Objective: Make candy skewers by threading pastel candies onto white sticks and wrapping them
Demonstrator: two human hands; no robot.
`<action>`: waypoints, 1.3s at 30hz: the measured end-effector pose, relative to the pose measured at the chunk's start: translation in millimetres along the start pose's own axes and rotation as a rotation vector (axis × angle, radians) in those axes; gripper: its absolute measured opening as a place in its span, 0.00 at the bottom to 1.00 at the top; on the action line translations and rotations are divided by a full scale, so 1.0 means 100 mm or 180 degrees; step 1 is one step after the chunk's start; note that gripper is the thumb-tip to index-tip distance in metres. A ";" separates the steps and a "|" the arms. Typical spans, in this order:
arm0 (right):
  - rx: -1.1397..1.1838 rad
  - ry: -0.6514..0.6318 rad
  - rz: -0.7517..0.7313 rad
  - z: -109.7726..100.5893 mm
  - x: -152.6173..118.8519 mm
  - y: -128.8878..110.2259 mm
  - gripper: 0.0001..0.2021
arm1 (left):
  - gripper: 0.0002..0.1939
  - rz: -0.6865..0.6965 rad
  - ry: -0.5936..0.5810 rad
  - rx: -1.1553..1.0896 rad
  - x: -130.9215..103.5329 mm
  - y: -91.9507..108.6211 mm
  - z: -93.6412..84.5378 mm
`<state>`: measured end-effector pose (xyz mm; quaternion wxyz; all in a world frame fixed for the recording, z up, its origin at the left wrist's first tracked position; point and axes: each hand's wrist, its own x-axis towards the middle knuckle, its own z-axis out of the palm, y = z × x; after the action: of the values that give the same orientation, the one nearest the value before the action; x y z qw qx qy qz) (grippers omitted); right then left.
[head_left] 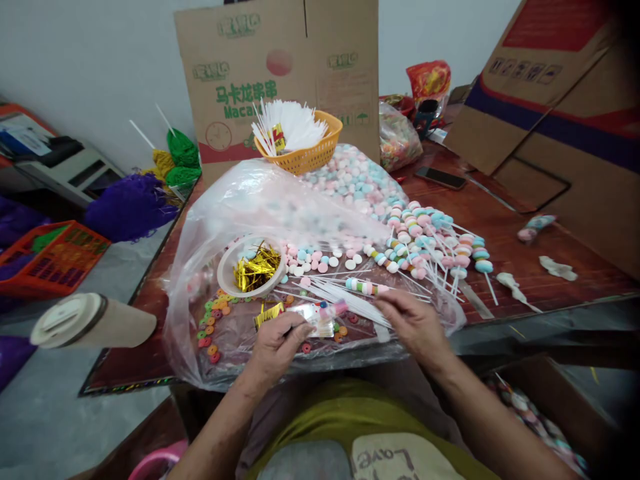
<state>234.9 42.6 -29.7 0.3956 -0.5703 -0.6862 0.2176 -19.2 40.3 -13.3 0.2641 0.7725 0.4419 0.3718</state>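
Note:
My left hand [280, 341] is closed, thumb against fingers, on a small clear plastic bag [316, 319] with coloured print. My right hand [414, 325] pinches the near end of a candy skewer [367, 287] threaded with pastel and green pieces. Beneath the skewer, white sticks [345, 300] lie in a loose bundle. Gold twist ties [257, 268] fill a round white bowl [226, 283] beyond my left hand. Ring-shaped candies [213, 331] are scattered left of that hand. Loose pastel candies [320, 260] lie past the sticks, and finished-looking skewers [425, 240] are piled at right.
A yellow basket [320, 150] of white sticks stands at the back before a cardboard box [340, 87]. Clear plastic sheeting [240, 193] covers much of the table. A lidded cup [115, 323] stands at the left edge; a phone [441, 177] lies back right.

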 end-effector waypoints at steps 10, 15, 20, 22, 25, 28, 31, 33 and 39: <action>-0.2374 -0.0280 -0.0805 -0.34 0.15 0.60 0.10 | 0.10 0.0772 0.0313 -0.0102 -0.05 -0.16 -0.22; -0.1030 0.0771 -0.1635 -0.74 0.07 0.25 0.10 | 0.12 0.0753 0.0119 0.0138 0.00 -0.11 -0.31; -0.1327 0.0512 -0.2364 -0.84 0.05 -0.07 0.17 | 0.12 0.0930 0.0067 0.0104 0.07 -0.05 -0.30; -0.1366 0.0411 -0.2466 -0.84 0.04 -0.06 0.18 | 0.11 0.0969 0.0155 0.0146 0.08 -0.04 -0.30; -0.1423 0.0242 -0.2555 -0.88 0.03 -0.01 0.21 | 0.09 0.0925 0.0196 0.0337 0.09 0.00 -0.31; -0.1480 0.0112 -0.2654 -0.95 0.03 0.02 0.23 | 0.07 0.0898 0.0013 0.0586 0.11 0.05 -0.34; -0.1540 0.0269 -0.2585 -0.97 0.04 0.00 0.23 | 0.08 0.0893 -0.0143 0.0628 0.14 0.09 -0.35; -0.1569 0.0392 -0.2501 -0.95 0.03 -0.02 0.24 | 0.09 0.0841 -0.0162 0.0520 0.15 0.11 -0.34; -0.1441 0.0704 -0.2245 -0.78 -0.05 -0.03 0.28 | 0.12 0.0609 -0.0155 0.0076 0.13 0.07 -0.30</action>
<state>295.2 25.3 17.6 0.3819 -0.3932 -0.8230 -0.1493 -35.3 50.8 13.5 0.2288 0.8231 0.3639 0.3711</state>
